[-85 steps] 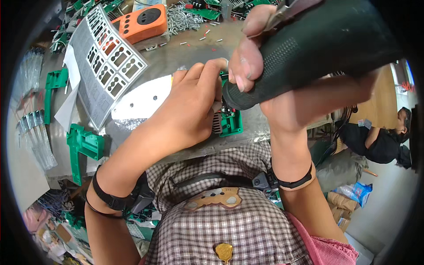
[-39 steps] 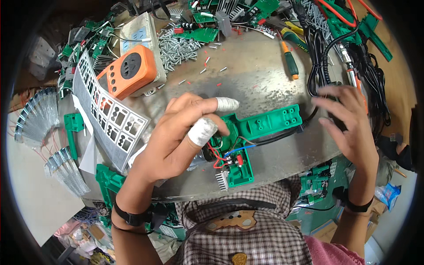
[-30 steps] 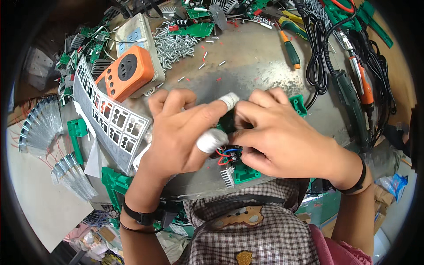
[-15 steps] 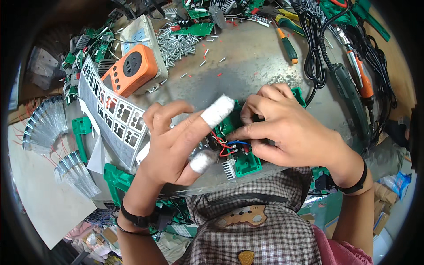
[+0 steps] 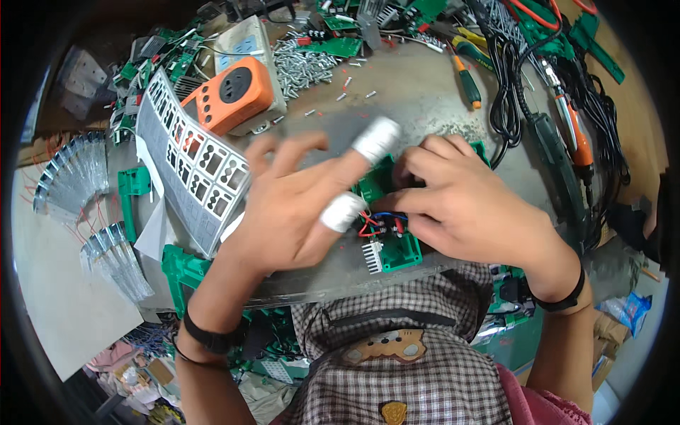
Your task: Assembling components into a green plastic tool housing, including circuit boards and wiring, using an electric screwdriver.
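Note:
A green plastic housing lies near the table's front edge, with red, blue and white wires inside it and a silver finned heat sink at its near left corner. My right hand covers its right side. The fingers there are curled, with the index finger and thumb close together by the blue wire; what they grip is hidden. Slightly blurred, my left hand hovers at the housing's left with fingers spread and nothing in them. White tape wraps its index finger and thumb, and the thumb tip is beside the red wires.
Left lie a sheet of printed labels, green plastic frames and fanned clear-wrapped strips. Behind are an orange socket box, a screw pile and circuit boards. Right are a screwdriver, black cables and an orange-and-white power screwdriver.
My left hand has moved right and slightly up, its taped thumb now at the wires. My right hand stays at the housing with little change. The whole view has shifted slightly.

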The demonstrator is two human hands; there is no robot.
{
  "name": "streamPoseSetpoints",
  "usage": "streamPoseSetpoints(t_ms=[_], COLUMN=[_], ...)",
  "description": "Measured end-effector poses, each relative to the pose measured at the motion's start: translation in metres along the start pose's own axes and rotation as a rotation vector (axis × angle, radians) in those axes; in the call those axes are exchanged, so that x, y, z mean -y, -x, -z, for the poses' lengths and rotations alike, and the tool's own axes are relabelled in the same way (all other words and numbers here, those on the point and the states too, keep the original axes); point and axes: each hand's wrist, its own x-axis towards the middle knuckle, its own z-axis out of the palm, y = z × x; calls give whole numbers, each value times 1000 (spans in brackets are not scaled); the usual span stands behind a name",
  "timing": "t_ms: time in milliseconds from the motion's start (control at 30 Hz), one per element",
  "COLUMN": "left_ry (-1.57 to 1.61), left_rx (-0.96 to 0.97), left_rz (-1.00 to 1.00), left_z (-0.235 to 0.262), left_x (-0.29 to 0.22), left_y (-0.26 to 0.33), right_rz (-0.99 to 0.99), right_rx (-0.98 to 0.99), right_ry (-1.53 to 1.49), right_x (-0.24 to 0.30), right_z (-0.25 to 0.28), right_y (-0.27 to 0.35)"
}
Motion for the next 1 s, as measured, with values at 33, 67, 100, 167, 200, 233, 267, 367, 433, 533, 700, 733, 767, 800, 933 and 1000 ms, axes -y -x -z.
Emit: streamPoseSetpoints(t_ms=[33,67,100,167,200,233,267,367,433,533,700,733,767,800,933,1000], left_ry=[35,71,182,283,263,408,555,562,445,362,419,421,427,427,546,559], left_rx=[-77,-153,-197,-144,-46,-112,-176,-182,-206,-239,-221,-216,-203,-194,-204,-221], left_rz=[102,204,269,340,347,395,441,393,313,358,340,338,324,316,428,416], left_z=[10,20,15,4,0,-11,-22,-31,-40,-48,-53,-52,-51,-51,-56,-55], left_x=[-6,-18,-31,-59,-77,-89,-96,-98,-98,-102,-105,-106,-107,-108,-115,-116], left_y=[5,17,45,70,63,67,71,67,68,72,79,79,79,79,84,77], right_rz=[-58,-54,-124,-201,-211,-254,-299,-338,-331,-287,-370,-325,-278,-275,-329,-355], right_rx=[21,22,-49,-77,-75,-26,22,54,60,22,91,21,-49,-49,47,95], right_ry=[-73,-70,-201,-319,-314,-272,-228,-217,-254,-107,-135,-105,-75,-79,-257,-307], right_x=[-2,-3,1,7,11,13,15,8,7,2,1,-1,-2,-4,-11,-11], right_z=[3,5,4,4,2,-2,-4,-4,-3,-8,-11,-18,-21,-21,-11,-10], right_y=[0,-1,-5,-13,-18,-24,-29,-38,-38,-36,-42,-39,-38,-38,-38,-37])
